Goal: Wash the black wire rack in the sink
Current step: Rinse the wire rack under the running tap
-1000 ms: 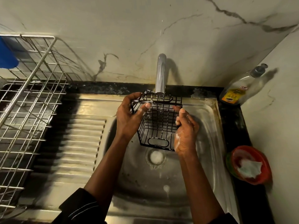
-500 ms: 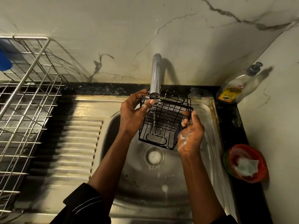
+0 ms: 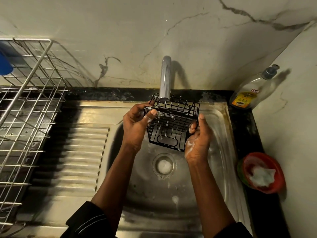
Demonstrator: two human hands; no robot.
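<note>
The black wire rack (image 3: 172, 124) is hanging tilted over the sink (image 3: 221, 134), directly under the tap (image 3: 165, 78), with a thin stream of water running through its wires. The left hand (image 3: 137, 126) is pinching its upper left edge between thumb and fingers; the soapy right hand (image 3: 197, 140) is curling around its right side. This looks like the rinsing step, and the next move probably calls for turning the rack so unrinsed faces meet the water. On the surface to the right are sitting a soap bottle (image 3: 248, 93) and a red bowl (image 3: 262, 172) of suds; a metal drying rack (image 3: 25, 103) is standing to the left. Nothing is blocking the basin.
</note>
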